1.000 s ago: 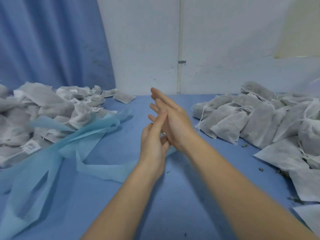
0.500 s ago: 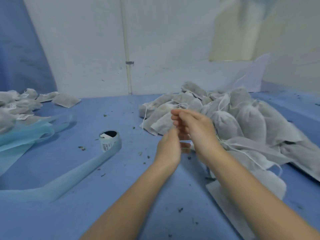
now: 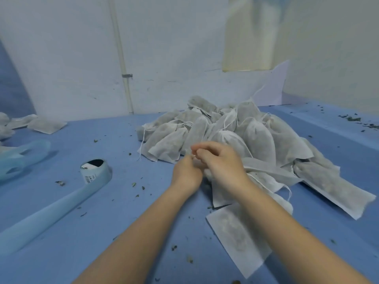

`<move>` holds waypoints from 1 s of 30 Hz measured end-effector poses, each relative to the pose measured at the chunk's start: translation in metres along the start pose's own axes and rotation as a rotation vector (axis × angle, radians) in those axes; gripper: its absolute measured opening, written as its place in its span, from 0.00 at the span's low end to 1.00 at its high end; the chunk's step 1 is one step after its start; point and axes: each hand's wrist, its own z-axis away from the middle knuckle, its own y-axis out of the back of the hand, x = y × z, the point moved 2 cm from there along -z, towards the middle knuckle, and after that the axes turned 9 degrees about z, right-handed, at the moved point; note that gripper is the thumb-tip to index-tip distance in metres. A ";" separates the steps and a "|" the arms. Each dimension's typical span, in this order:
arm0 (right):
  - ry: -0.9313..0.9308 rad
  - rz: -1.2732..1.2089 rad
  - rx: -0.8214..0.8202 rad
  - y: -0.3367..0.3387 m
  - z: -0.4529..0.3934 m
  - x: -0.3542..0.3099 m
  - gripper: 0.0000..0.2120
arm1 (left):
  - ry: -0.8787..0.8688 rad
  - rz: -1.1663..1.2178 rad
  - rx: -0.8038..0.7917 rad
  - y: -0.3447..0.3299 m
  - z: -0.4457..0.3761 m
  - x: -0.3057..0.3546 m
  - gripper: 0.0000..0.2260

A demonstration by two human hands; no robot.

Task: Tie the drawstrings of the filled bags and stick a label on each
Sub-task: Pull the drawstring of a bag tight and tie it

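White non-woven filled bags (image 3: 229, 140) pile just beyond your hands. Your left hand (image 3: 187, 174) and right hand (image 3: 222, 163) touch, fingers curled; grip hidden, cannot tell.

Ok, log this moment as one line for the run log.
hands: left hand and right hand together, fingers curled | bags: piled behind | label roll: left, untouched

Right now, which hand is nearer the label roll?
Left. The left hand sits between the label roll and the right hand, which is farther off, against the pile of bags.
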 end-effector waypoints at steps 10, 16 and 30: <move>0.386 0.552 -0.012 -0.036 -0.005 -0.010 0.12 | 0.011 0.247 0.205 0.094 0.024 -0.037 0.17; 0.050 0.333 -0.151 -0.054 -0.001 0.006 0.27 | 0.097 0.290 0.393 0.126 0.038 -0.063 0.16; 0.113 0.244 -0.124 -0.071 0.007 0.004 0.10 | -0.412 -0.181 -0.077 0.087 0.056 -0.031 0.39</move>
